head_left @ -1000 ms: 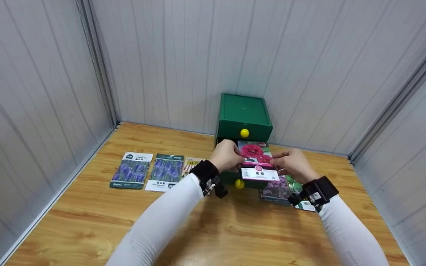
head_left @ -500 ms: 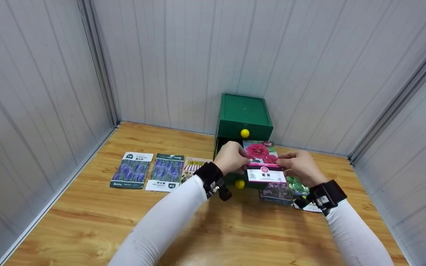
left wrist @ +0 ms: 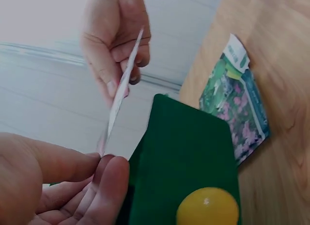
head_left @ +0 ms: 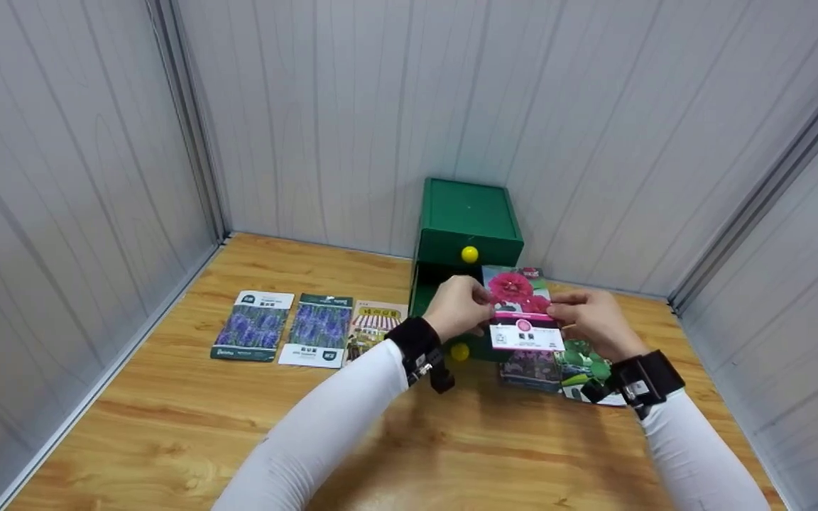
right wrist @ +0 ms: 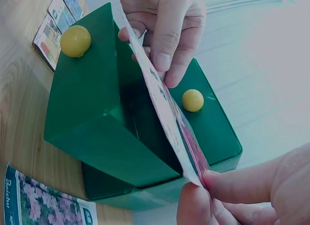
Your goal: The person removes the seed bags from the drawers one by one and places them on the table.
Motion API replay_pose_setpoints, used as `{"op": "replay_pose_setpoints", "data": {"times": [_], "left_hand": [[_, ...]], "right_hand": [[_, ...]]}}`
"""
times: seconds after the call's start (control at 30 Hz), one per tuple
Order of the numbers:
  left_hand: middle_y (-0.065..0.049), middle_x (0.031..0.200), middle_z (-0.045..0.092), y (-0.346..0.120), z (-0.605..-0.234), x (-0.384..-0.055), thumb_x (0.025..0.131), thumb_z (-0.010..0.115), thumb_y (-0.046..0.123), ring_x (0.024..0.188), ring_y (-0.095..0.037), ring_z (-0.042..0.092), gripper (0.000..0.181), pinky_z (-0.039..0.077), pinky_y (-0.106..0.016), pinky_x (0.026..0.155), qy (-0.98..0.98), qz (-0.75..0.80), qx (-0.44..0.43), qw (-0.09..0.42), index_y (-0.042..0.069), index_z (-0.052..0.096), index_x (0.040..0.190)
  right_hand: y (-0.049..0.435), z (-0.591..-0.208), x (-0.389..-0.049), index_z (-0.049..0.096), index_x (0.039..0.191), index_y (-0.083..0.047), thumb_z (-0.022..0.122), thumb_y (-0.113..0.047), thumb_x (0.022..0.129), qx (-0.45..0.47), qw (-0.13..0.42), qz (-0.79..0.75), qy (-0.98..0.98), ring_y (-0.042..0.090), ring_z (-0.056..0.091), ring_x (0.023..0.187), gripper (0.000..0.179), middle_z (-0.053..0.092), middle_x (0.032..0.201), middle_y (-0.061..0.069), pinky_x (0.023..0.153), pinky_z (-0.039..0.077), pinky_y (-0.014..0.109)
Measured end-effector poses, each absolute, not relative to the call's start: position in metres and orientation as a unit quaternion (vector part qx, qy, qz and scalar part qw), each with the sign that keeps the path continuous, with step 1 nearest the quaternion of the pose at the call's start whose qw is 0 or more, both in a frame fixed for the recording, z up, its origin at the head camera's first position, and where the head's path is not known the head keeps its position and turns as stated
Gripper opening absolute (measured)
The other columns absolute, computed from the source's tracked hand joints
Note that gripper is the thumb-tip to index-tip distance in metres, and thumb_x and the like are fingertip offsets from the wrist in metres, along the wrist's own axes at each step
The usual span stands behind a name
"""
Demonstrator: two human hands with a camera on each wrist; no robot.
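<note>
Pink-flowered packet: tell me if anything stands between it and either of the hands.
Nothing visible does: the left hand and right hand both pinch the pink-flowered packet directly. The open green drawer is close by, but not in between.

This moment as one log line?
left hand: pinches flat pink-flowered packet | right hand: pinches same packet | green yellow-knobbed box: lower drawer open
</note>
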State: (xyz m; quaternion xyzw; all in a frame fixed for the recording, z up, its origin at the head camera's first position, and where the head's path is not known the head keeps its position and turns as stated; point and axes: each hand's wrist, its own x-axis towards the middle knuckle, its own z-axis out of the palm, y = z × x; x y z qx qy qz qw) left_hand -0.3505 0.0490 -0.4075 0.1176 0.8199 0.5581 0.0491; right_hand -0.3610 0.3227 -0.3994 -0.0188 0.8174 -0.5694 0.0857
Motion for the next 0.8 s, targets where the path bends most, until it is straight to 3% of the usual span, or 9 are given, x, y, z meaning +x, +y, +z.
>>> {"op": "replay_pose_setpoints", "data": {"times": [0.2, 0.53, 0.8], "left_hand": [[-0.009, 0.110, 0.074, 0.059, -0.410, -0.349, 0.104, 0.079, 0.006, 0.079, -0.017, 0.077, 0.029, 0.067, -0.028, 0.071, 0.824, 0.552, 0.117, 0.047, -0.001, 0.074, 0.132], [-0.008, 0.115, 0.073, 0.074, -0.411, -0.342, 0.104, 0.079, 0.006, 0.080, -0.015, 0.074, 0.035, 0.065, -0.026, 0.070, 0.820, 0.561, 0.113, 0.028, 0.003, 0.071, 0.138], [-0.009, 0.119, 0.073, 0.089, -0.415, -0.337, 0.104, 0.081, 0.007, 0.074, -0.014, 0.073, 0.039, 0.064, -0.024, 0.066, 0.825, 0.556, 0.103, 0.017, 0.005, 0.070, 0.141]], "right_hand": [[0.332, -0.398, -0.360, 0.057, 0.151, 0.015, 0.074, -0.016, 0.108, -0.013, 0.083, -0.571, 0.817, 0.016, 0.074, 0.097, 0.055, 0.074, 0.123, 0.016, 0.080, 0.067, 0.031], [0.343, -0.398, -0.359, 0.055, 0.156, 0.011, 0.073, -0.022, 0.110, 0.002, 0.073, -0.546, 0.834, 0.017, 0.074, 0.102, 0.060, 0.066, 0.143, 0.028, 0.085, 0.067, 0.032], [0.353, -0.400, -0.358, 0.056, 0.153, 0.013, 0.073, -0.017, 0.109, -0.002, 0.057, -0.551, 0.832, 0.013, 0.075, 0.095, 0.056, 0.076, 0.121, 0.015, 0.078, 0.065, 0.029]]}}
